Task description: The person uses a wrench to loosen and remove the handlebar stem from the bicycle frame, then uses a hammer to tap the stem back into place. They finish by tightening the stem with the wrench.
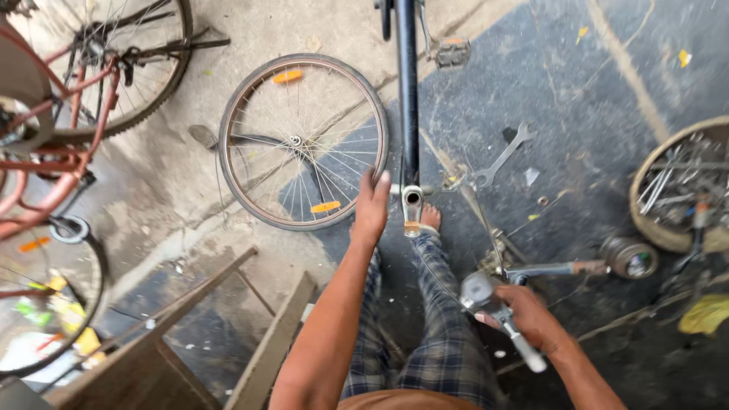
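Taking the dark bicycle frame [408, 99] as landmark: a loose spoked wheel [304, 142] lay flat just to its left. The left hand [371, 205] was closed around the frame's lower end, beside the open tube end. The frame looked stiff, heavy and awkward, best gripped near that junction. To the right a spanner [501, 158] lay on the ground. Below and right, the right hand [531, 315] was clenched on a hammer [497, 315], probably head-heavy.
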